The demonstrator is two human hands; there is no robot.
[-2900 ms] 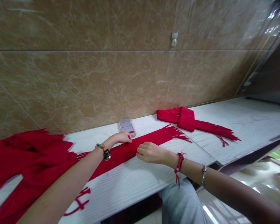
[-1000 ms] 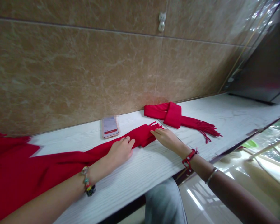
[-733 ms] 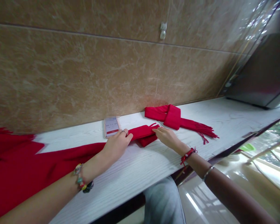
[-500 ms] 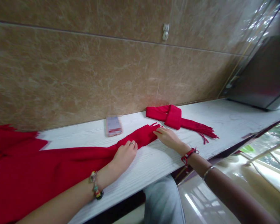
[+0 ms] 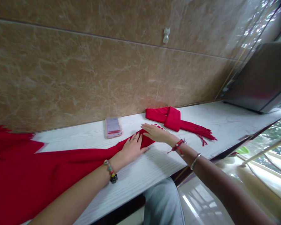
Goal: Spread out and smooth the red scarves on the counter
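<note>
A long red scarf (image 5: pixel 79 157) stretches over the white tabletop, wide and loose at the left and narrow toward the middle. My left hand (image 5: pixel 132 149) lies flat on its narrow part, fingers spread. My right hand (image 5: pixel 155 132) rests with fingers stretched out over the fringed end, close to the left fingertips, and covers part of the fringe. Behind my right hand a second red scarf (image 5: pixel 173 118) lies folded and looped round itself, its fringe pointing right.
A phone (image 5: pixel 113 128) lies near the tiled wall (image 5: pixel 84 75). At the far right a dark box-shaped appliance (image 5: pixel 257 78) stands on the white table (image 5: pixel 135 175). My knee (image 5: pixel 164 200) is below the front edge.
Both hands have opened from their grip on the scarf and now lie flat. The left hand has moved slightly right, and the right hand has moved left.
</note>
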